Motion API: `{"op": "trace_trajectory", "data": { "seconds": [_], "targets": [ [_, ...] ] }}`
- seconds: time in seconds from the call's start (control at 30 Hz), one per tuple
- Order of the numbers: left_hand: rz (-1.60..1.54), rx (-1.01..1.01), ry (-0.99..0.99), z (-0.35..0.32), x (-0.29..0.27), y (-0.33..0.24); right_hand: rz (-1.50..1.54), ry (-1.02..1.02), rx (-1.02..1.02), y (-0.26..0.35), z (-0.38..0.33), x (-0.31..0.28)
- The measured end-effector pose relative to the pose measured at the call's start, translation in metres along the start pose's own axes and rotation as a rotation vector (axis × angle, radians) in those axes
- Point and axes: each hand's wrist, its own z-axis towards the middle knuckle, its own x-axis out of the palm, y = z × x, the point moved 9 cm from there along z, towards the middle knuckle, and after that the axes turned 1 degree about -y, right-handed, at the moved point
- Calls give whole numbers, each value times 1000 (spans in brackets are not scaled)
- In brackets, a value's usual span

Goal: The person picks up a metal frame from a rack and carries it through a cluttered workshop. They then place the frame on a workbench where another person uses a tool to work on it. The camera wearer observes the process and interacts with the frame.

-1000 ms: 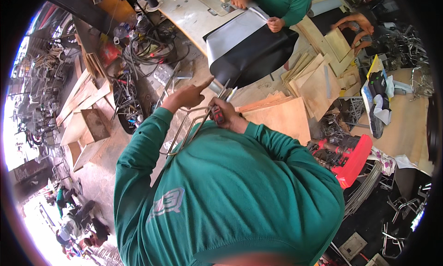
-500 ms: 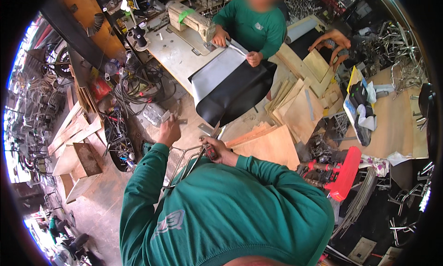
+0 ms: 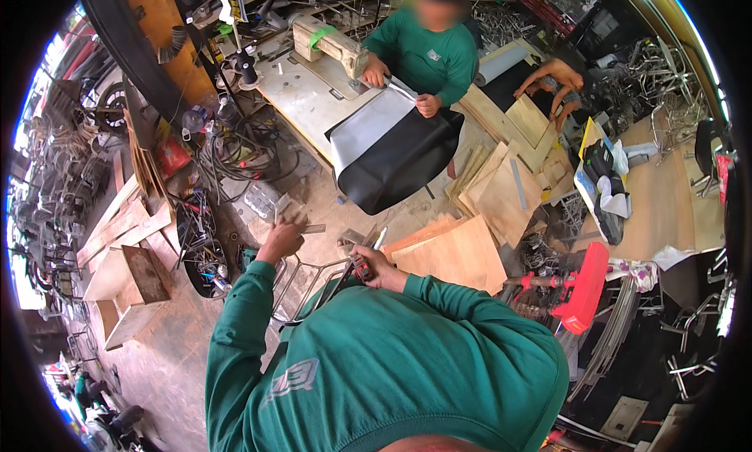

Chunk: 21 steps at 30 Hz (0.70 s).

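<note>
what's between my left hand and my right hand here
In the head view, bare rods of the metal wire frame span the gap between the left hand and the right hand, which grips a red-handled tool; dusty floor shows through.

This is a crowded upholstery or furniture workshop. A sewing machine (image 3: 329,46) stands on a metal surface (image 3: 301,107) where a co-worker in green feeds black sheet material (image 3: 395,158), and cut plywood panels (image 3: 462,256) lie stacked on the dusty floor (image 3: 157,366). Bent metal frames (image 3: 658,68), coiled cables (image 3: 247,150), scrap timber (image 3: 117,233) and a red power tool (image 3: 580,287) crowd the edges.
</note>
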Motion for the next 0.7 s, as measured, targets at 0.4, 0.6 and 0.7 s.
{"op": "trace_trajectory", "data": {
  "seconds": [0.4, 0.6, 0.7],
  "targets": [
    [-1032, -390, -225, -89, 0, 47, -52, 10, -247, -4, -30, 36],
    [-1150, -249, -553, -162, -40, 36, -234, 104, -387, -7, -55, 66],
    [-989, -370, -627, -201, -42, 36, -488, 41, -517, -19, -62, 73]
  ]
}}
